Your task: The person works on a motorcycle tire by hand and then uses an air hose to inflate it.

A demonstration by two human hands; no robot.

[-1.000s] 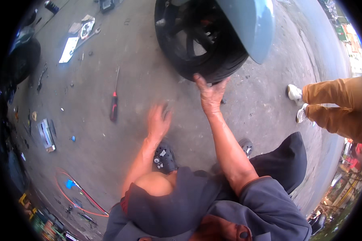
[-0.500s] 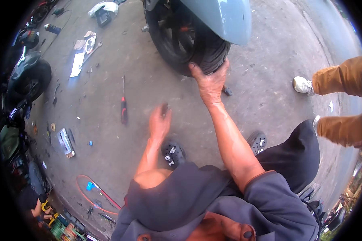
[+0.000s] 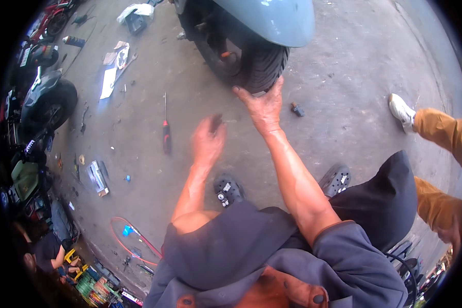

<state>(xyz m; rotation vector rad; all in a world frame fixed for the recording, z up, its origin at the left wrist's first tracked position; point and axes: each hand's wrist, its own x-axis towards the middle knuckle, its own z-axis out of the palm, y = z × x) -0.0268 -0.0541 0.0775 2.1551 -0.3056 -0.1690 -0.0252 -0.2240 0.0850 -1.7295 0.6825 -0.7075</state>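
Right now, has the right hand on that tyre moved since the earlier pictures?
Yes: the right hand has moved leftward, nearer the red-and-black screwdriver lying on the ground.

Shirt dark grey, short-sleeved | thin rust edging at right cuff | rust-coloured facing, dark round buttons at front | legwear dark, loose | clogs dark, perforated, small pale charms on both

At our right hand we see a black tyre patterned with grooves, beyond it a pale blue-grey fender; left of our left hand, a red-and-black screwdriver handle; far right of both, orange-brown trousers.
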